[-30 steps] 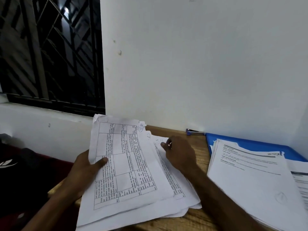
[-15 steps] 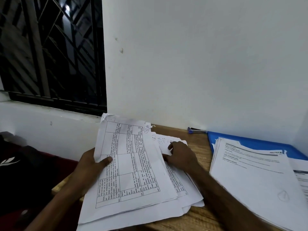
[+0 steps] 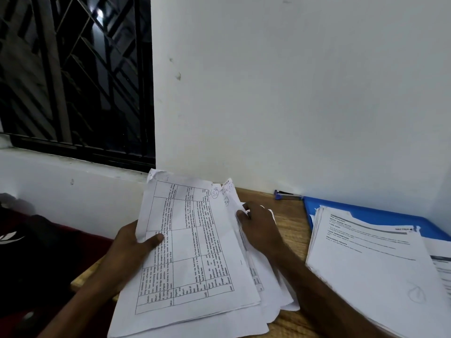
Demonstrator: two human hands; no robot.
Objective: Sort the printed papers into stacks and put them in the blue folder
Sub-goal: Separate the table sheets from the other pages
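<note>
Now the left hand (image 3: 129, 252) grips the printed papers (image 3: 195, 252) by their left edge, thumb on top, while the right hand (image 3: 261, 225) pinches their fanned right edges above the wooden table (image 3: 292, 230). The blue folder (image 3: 366, 211) lies to the right, beneath another paper stack (image 3: 366, 264).

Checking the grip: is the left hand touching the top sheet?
Touching. The head view shows the left hand gripping the top sheet at its left edge, with the thumb pressed on the printed table.
</note>
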